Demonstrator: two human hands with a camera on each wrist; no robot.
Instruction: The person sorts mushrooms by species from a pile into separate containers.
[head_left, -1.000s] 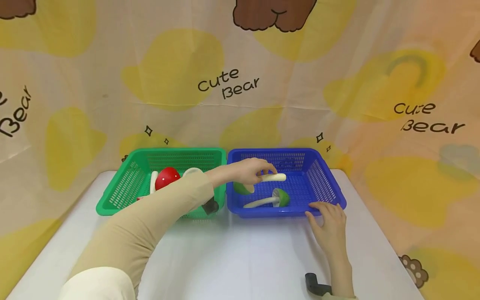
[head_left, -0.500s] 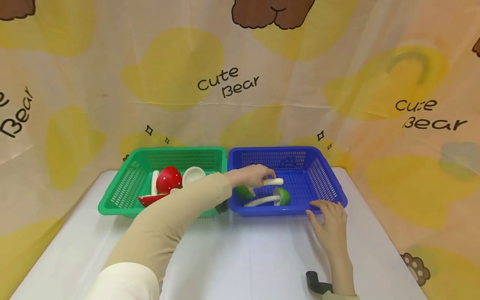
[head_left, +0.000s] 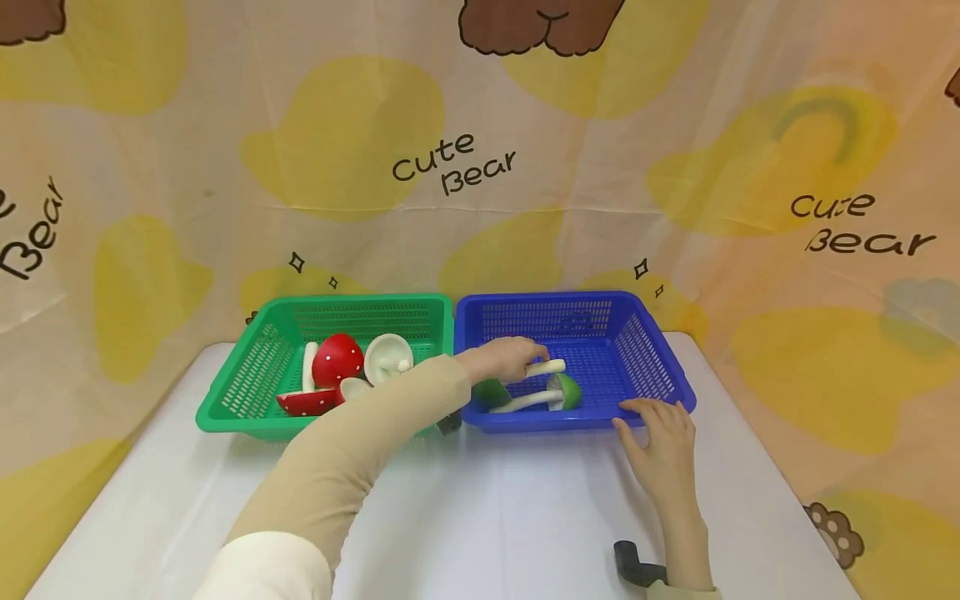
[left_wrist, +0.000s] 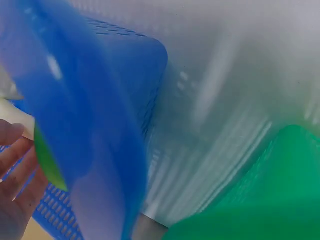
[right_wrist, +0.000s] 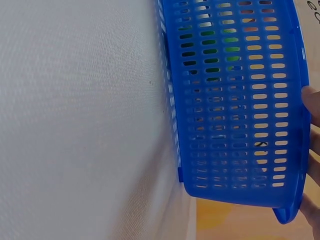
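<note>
In the head view my left hand (head_left: pixel 506 358) reaches low into the left part of the blue basket (head_left: pixel 577 422). It pinches the white stem of a green-capped toy mushroom (head_left: pixel 547 367); much of this mushroom is hidden behind my fingers. In the left wrist view, my thumb and fingers press the pale stem (left_wrist: pixel 17 121). Just in front of that hand lies a second green-capped toy mushroom (head_left: pixel 567 392), its stem pointing left. My right hand (head_left: pixel 663 446) rests on the basket's front right rim, fingers extended and thumb apart.
A green basket (head_left: pixel 251 422) stands close on the left, bearing red-capped toy mushrooms (head_left: pixel 337 358) and a white cap underside (head_left: pixel 387 354). My left sleeve (head_left: pixel 360 425) crosses over its front rim. Behind hangs a printed cloth (head_left: pixel 360 142); the table (head_left: pixel 495 517) is white.
My left hand has come lower and slightly nearer with the mushroom, whose stem now tilts. My left sleeve has shifted right, uncovering more red mushrooms. The right hand stays at the rim.
</note>
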